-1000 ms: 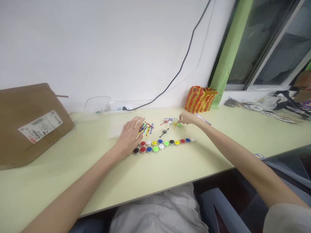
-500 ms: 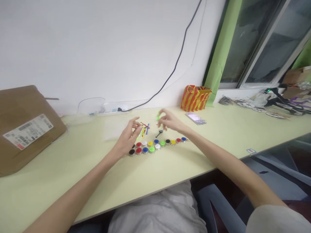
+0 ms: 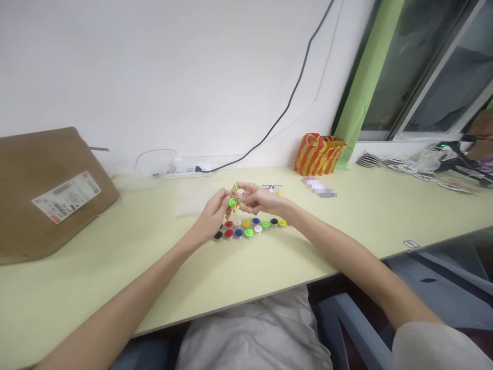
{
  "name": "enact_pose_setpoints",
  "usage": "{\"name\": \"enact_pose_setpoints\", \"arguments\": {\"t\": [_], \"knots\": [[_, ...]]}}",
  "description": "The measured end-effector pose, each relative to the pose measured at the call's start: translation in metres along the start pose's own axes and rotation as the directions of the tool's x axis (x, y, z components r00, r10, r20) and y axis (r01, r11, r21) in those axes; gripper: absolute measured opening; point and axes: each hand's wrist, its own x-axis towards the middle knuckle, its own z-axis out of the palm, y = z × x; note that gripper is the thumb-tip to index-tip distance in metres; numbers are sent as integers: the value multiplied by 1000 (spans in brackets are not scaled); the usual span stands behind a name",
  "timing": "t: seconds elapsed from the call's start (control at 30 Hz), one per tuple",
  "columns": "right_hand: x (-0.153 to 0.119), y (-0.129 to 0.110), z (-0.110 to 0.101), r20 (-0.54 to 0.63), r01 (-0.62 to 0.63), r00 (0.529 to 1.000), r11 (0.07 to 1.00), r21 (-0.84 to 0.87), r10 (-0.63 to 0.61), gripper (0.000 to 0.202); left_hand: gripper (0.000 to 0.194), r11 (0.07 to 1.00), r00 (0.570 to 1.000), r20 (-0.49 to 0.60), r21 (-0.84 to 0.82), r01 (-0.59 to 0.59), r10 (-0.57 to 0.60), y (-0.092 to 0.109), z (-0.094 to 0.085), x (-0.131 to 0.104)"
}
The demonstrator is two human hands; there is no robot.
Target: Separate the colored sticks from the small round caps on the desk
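My left hand [image 3: 216, 211] is closed, its fingertips pinching a small jar with a bright green lid [image 3: 232, 202]. Close against it, my right hand [image 3: 259, 199] pinches a thin green stick [image 3: 236, 186]; the fingers hide most of it. Just in front of both hands stand two rows of little clear jars with coloured lids, among them a red-lidded jar [image 3: 229, 234], a blue-lidded jar [image 3: 239, 234] and a white-lidded jar [image 3: 258, 229]. Thin coloured sticks [image 3: 271, 185] show partly behind my right hand.
A cardboard box [image 3: 54, 190] stands at the left. Behind lie a clear plastic bag [image 3: 188, 201] and a power strip [image 3: 187, 173] with a black cable [image 3: 287, 105]. A striped bag [image 3: 319, 154] and a phone [image 3: 319, 187] are at the right, on the table [image 3: 169, 288].
My hands have come together: the right has moved left with its green piece, and the left has closed on the green-lidded jar. The view has shifted slightly.
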Motion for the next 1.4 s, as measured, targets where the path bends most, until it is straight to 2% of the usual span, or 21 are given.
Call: {"name": "enact_pose_setpoints", "arguments": {"t": [0.07,0.13,0.2,0.27,0.33,0.47,0.53,0.63,0.7,0.77,0.87,0.97,1.1,1.23,1.33,1.4], "knots": [[-2,-1,-13,-36,-12,999,999,32,13,24,25,997,996,-89,-72,6,-13,-1,-6,2],[-1,2,-26,-131,-39,991,999,-10,38,25,19,996,985,-169,-92,21,-37,-3,-18,4],[6,7,-36,-268,-122,959,985,-118,87,24,17,997,975,-216,-70,28,-43,-7,-29,4],[18,13,-42,-402,-225,907,951,-213,125,20,20,999,968,-245,-35,40,-47,-10,-34,5],[32,19,-45,-472,-298,869,917,-264,146,17,25,998,968,-242,-14,57,-58,-11,-31,4],[47,19,-40,-499,-392,853,820,-416,155,18,32,997,977,-196,-20,81,-83,-7,-14,0],[41,14,-32,-477,-357,874,780,-513,87,19,35,994,974,-197,-45,104,-111,-4,-10,-1],[20,7,-16,-322,-151,945,810,-566,-49,22,38,986,967,-203,-98,137,-155,-2,-10,-3],[3,4,-7,-262,-36,955,823,-568,-139,24,40,982,968,-189,-122,146,-168,-1,-11,-3],[-11,4,-3,-276,8,937,806,-593,-213,26,41,979,971,-157,-127,159,-178,0,-10,-4],[-19,5,0,-286,30,929,821,-570,-233,32,42,975,974,-102,-116,191,-203,5,-6,-6],[-16,8,7,-267,93,928,856,-509,-260,32,43,969,974,-53,-120,214,-222,11,-2,-8],[-9,16,18,-363,156,869,882,-444,-336,29,42,957,967,-35,-155,244,-252,14,0,-9],[-8,22,22,-412,146,861,922,-359,-297,32,41,949,964,9,-172,264,-267,11,1,-8],[-13,16,14,-398,113,861,882,-457,-316,23,42,955,966,29,-148,257,-256,9,3,-9],[-20,7,1,-384,48,846,770,-637,-370,14,42,975,977,21,-62,215,-214,10,4,-11]]}}
